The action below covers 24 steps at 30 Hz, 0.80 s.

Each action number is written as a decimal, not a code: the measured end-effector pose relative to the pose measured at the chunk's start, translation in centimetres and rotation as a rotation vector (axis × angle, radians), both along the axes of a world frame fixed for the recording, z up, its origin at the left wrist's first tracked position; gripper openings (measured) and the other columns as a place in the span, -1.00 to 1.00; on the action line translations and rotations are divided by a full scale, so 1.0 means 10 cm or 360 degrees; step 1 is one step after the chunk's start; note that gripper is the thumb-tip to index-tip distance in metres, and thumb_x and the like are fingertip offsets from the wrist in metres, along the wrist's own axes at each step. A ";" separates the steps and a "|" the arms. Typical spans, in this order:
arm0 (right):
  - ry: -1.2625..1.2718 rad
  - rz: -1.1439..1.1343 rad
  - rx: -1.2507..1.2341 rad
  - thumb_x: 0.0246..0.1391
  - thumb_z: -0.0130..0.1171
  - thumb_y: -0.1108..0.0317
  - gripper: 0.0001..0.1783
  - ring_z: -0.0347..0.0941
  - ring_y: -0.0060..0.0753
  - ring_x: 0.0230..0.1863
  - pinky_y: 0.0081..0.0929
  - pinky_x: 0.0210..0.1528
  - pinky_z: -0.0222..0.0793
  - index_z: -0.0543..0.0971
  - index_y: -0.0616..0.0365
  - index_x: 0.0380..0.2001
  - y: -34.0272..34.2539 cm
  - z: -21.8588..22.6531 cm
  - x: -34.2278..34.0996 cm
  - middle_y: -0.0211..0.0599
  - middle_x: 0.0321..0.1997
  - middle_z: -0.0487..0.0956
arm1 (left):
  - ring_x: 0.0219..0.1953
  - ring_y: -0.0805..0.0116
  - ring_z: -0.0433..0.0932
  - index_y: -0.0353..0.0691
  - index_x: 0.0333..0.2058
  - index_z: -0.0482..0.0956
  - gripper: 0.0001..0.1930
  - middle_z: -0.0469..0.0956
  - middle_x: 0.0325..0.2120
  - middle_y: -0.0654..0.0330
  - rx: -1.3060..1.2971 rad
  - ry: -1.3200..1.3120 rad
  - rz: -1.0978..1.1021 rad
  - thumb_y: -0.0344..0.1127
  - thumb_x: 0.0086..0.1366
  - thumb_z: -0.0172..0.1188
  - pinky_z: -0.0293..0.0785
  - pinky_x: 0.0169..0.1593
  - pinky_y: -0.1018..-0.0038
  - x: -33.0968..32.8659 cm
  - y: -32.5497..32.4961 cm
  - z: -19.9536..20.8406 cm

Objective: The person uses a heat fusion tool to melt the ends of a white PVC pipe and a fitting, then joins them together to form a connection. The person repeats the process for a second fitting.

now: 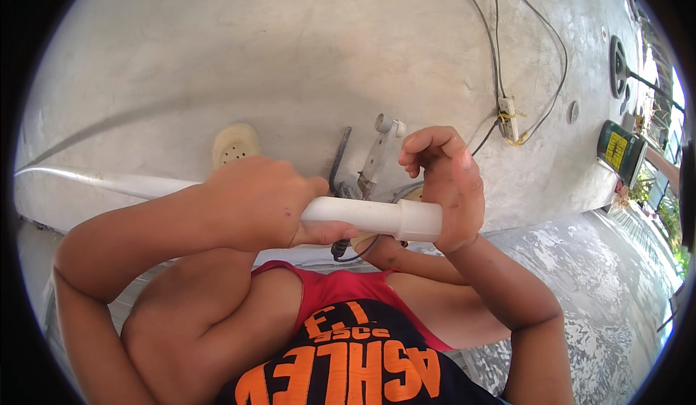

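Observation:
A long white plastic pipe (351,215) crosses in front of me, and its left part runs off toward the far left rim. My left hand (264,202) is wrapped round it, with the thumb along the underside. At the pipe's right end is a wider white coupling (422,221). Against that end rests the palm of my right hand (453,188); its fingers are loosely curled above the coupling and grip nothing. Behind the pipe, on the floor, lies a metal piece (374,160) with a short round fitting, beside a dark curved bar (339,160). Their lower parts are hidden.
A cream clog (238,144) shows beyond my left hand on the concrete floor (290,57). Cables lead to a white power strip (510,119) tied with yellow string. Farther right are a drain cover (573,111), a black round base (618,66) and a green box (616,146).

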State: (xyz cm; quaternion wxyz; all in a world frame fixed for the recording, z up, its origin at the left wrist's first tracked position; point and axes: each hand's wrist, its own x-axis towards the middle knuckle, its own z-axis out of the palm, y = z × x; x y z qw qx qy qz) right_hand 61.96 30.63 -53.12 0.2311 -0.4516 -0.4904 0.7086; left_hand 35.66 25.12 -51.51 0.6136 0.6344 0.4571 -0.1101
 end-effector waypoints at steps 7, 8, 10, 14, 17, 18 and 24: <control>-0.0077 -0.0013 0.0058 0.47 -0.16 -0.11 -0.39 0.38 -0.46 -0.14 -0.44 -0.02 0.27 0.57 0.29 -0.06 0.01 0.02 0.07 -0.24 -0.18 0.59 | -0.47 -0.08 0.70 -0.28 -0.28 0.74 -0.11 0.65 -0.60 -0.04 0.0009 -0.0007 -0.0026 0.61 0.37 -0.02 0.60 -0.34 0.05 0.11 0.03 -0.03; -0.0069 -0.0012 0.0063 0.47 -0.16 -0.10 -0.40 0.38 -0.46 -0.14 -0.44 -0.02 0.28 0.57 0.29 -0.05 0.01 0.02 0.08 -0.24 -0.18 0.59 | -0.47 -0.08 0.70 -0.28 -0.28 0.75 -0.11 0.65 -0.60 -0.04 0.0006 -0.0012 -0.0007 0.61 0.37 -0.02 0.60 -0.34 0.05 0.11 0.03 -0.03; -0.0068 -0.0011 0.0080 0.47 -0.16 -0.09 -0.41 0.37 -0.46 -0.14 -0.44 -0.02 0.27 0.57 0.28 -0.06 0.02 0.02 0.10 -0.24 -0.18 0.59 | -0.47 -0.08 0.70 -0.28 -0.28 0.75 -0.11 0.65 -0.60 -0.04 -0.0019 0.0011 -0.0006 0.60 0.37 -0.01 0.61 -0.33 0.05 0.12 0.03 -0.02; -0.0067 -0.0020 0.0082 0.47 -0.15 -0.09 -0.41 0.36 -0.47 -0.15 -0.44 -0.03 0.27 0.57 0.28 -0.06 0.01 0.02 0.12 -0.25 -0.20 0.59 | -0.48 -0.07 0.70 -0.27 -0.29 0.75 -0.13 0.65 -0.60 -0.02 -0.0037 0.0009 -0.0027 0.59 0.38 0.00 0.61 -0.33 0.07 0.14 0.05 -0.01; -0.0066 -0.0048 0.0050 0.47 -0.14 -0.08 -0.42 0.36 -0.47 -0.15 -0.44 -0.03 0.27 0.57 0.28 -0.07 -0.02 0.02 0.13 -0.25 -0.20 0.59 | -0.48 -0.06 0.70 -0.25 -0.30 0.76 -0.14 0.65 -0.60 -0.02 -0.0057 -0.0007 -0.0021 0.59 0.38 0.00 0.62 -0.34 0.08 0.16 0.05 0.00; -0.0065 -0.0053 0.0051 0.48 -0.14 -0.08 -0.42 0.36 -0.47 -0.15 -0.44 -0.03 0.27 0.57 0.28 -0.07 -0.02 0.02 0.13 -0.25 -0.20 0.59 | -0.48 -0.06 0.70 -0.25 -0.30 0.76 -0.14 0.65 -0.60 -0.02 -0.0058 -0.0005 -0.0026 0.59 0.38 -0.01 0.62 -0.34 0.08 0.16 0.05 0.01; -0.0073 -0.0085 0.0053 0.48 -0.16 -0.07 -0.42 0.36 -0.47 -0.15 -0.45 -0.02 0.26 0.58 0.28 -0.07 -0.07 0.03 0.15 -0.25 -0.20 0.59 | -0.47 -0.07 0.71 -0.25 -0.30 0.76 -0.11 0.66 -0.60 -0.02 -0.0041 -0.0018 -0.0040 0.61 0.38 -0.04 0.63 -0.34 0.07 0.18 0.01 -0.01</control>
